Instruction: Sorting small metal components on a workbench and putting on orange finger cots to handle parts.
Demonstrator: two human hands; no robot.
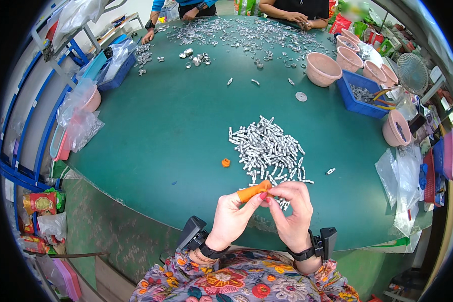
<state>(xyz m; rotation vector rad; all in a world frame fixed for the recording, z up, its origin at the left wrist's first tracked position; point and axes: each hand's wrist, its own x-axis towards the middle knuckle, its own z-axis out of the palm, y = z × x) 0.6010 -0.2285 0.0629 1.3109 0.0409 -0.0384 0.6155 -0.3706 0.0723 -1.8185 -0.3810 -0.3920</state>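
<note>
My left hand (230, 217) and my right hand (293, 212) meet over the near edge of the green table. A soft orange finger cot (253, 192) lies along the left index finger and seems to cover it. The left thumb presses toward its end, and the right thumb and forefinger pinch there; the exact contact is partly hidden. A small crumpled orange finger cot (226, 162) rests on the table just beyond my left hand. Past both hands spreads a heap of small, silvery metal parts (269, 146), with a few strays close to my fingers.
One loose metal part (330, 171) lies right of the heap. Pink tubs (323, 69) and a blue bin (360, 95) line the right side, with plastic bags (405, 181) nearer. Two people work at the far edge, behind scattered metal pieces (246, 38).
</note>
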